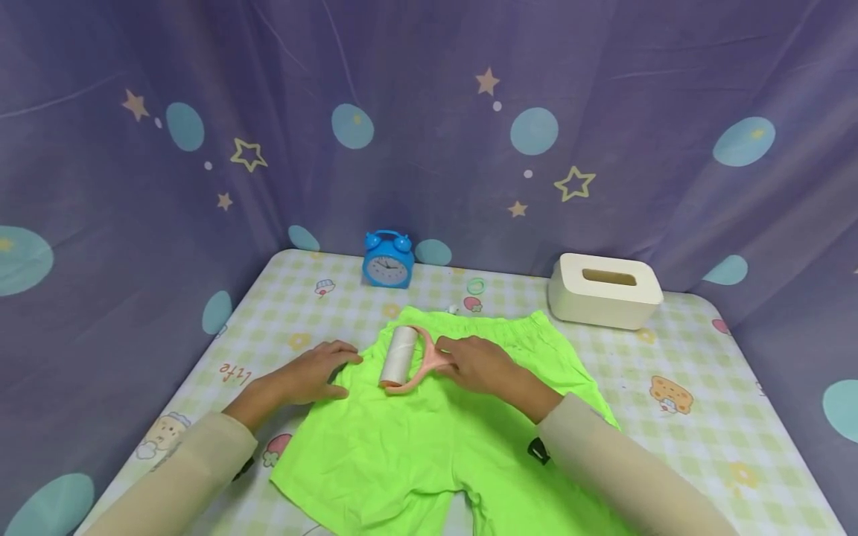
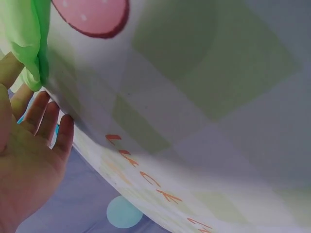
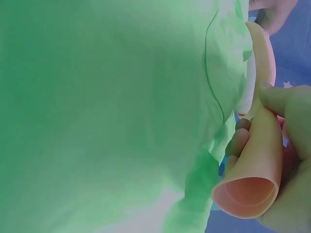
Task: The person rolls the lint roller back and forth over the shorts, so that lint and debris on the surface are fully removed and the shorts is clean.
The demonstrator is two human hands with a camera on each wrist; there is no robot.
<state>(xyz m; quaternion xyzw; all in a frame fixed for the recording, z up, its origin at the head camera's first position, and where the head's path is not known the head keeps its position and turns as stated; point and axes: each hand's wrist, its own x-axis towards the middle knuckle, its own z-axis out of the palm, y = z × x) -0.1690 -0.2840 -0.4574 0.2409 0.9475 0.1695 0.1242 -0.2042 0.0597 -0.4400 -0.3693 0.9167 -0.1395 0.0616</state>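
Neon green shorts (image 1: 415, 439) lie spread on the table, waistband toward the back. My right hand (image 1: 484, 365) grips the pink handle of a lint roller (image 1: 400, 356), whose white roll lies against the upper left part of the shorts. In the right wrist view, fingers and thumb wrap the hollow handle (image 3: 262, 150). My left hand (image 1: 315, 374) rests at the left edge of the shorts, fingers fairly straight and fingertips on the cloth. The left wrist view shows that hand (image 2: 39, 141) with its fingers extended beside the green fabric (image 2: 29, 39).
A blue alarm clock (image 1: 388, 260) stands at the back left of the table. A cream tissue box (image 1: 605, 292) sits at the back right. The checked tablecloth (image 1: 710, 417) covers the table, and a purple curtain (image 1: 429, 45) hangs behind and at the sides.
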